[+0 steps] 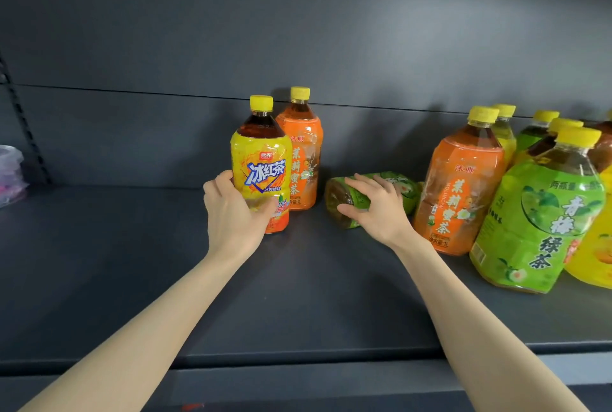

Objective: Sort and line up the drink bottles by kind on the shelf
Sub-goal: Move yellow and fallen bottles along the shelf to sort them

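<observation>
Left hand point(231, 212): we gripped the upright yellow bottle point(260, 159) on the shelf point(298, 295), just before an orange bottle point(303, 159).
Right hand point(374, 209): we clasped the green bottle point(400, 188), lying on its side nearby.

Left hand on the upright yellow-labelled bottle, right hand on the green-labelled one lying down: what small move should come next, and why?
Probably tip the green-labelled plastic bottle upright with the right hand, which grips it: it lies on its side on the dark grey shelf. The left hand grips the yellow-labelled plastic bottle, which stands in front of an orange-labelled plastic bottle and needs no righting.
</observation>
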Motion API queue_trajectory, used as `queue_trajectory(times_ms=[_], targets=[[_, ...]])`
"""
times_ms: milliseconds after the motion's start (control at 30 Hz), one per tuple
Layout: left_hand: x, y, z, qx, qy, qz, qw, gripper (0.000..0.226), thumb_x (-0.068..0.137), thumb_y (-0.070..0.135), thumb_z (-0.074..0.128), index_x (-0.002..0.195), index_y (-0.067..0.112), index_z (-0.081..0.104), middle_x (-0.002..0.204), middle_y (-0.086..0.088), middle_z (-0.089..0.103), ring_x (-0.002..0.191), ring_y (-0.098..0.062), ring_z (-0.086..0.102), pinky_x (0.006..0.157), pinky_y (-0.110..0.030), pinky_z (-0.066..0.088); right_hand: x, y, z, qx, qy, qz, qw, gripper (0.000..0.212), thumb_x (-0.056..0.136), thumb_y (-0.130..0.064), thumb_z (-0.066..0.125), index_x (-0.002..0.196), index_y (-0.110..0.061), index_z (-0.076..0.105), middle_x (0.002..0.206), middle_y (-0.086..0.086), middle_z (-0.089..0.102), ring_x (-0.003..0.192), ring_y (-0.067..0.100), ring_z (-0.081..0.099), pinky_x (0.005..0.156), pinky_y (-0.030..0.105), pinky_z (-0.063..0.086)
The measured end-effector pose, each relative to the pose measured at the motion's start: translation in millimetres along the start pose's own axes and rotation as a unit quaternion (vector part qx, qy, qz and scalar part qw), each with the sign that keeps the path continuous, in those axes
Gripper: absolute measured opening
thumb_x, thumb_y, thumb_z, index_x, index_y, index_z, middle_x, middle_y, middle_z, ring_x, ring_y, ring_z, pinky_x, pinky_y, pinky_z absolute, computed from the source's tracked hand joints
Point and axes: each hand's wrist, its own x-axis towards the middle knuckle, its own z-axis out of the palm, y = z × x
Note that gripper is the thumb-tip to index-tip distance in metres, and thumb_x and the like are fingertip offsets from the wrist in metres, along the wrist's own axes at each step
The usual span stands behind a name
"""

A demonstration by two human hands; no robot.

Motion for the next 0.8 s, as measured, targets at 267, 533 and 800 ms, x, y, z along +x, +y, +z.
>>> queue_trajectory(times_ms=[267, 533, 800], targets=[[-31.3, 23.8, 1.3, -0.021, -0.091, 0.087, 0.992, 0.024, 0.093, 0.034, 0.053, 0.107, 0.014, 0.055, 0.086, 0.008, 0.061, 0.080, -0.010, 0.060, 0.074, -0.025, 0.045, -19.7, -15.0, -14.7, 0.277, -0.056, -0.044, 0.958, 0.023, 0.080, -0.022, 0.076, 0.104, -0.021, 0.074, 0.116, -0.005, 0.069, 0.113, 0.006, 0.058, 0.100, 0.022, 0.043], [-24.2, 36.3, 20.1, 0.051, -0.275, 0.036, 0.959, 0.059, 0.094, 0.059, 0.024, 0.093, 0.013, 0.060, 0.074, 0.002, 0.060, 0.085, -0.022, 0.061, 0.083, -0.036, 0.048, -13.1, -6.2, -2.6, 0.272, 0.011, 0.180, 0.945, 0.056, 0.084, -0.046, 0.068, 0.129, -0.017, 0.049, 0.129, 0.005, 0.047, 0.113, 0.020, 0.054, 0.094, 0.034, 0.051], [-18.4, 31.8, 30.7, -0.026, -0.342, -0.006, 0.939, 0.065, 0.092, 0.064, 0.031, 0.110, 0.010, 0.062, 0.099, -0.008, 0.069, 0.076, -0.019, 0.066, 0.063, -0.026, 0.053, -12.4, -4.4, -4.9, 0.391, -0.065, 0.279, 0.875, 0.066, 0.084, -0.048, 0.066, 0.133, -0.010, 0.041, 0.120, 0.011, 0.061, 0.101, 0.026, 0.065, 0.070, 0.037, 0.060]])
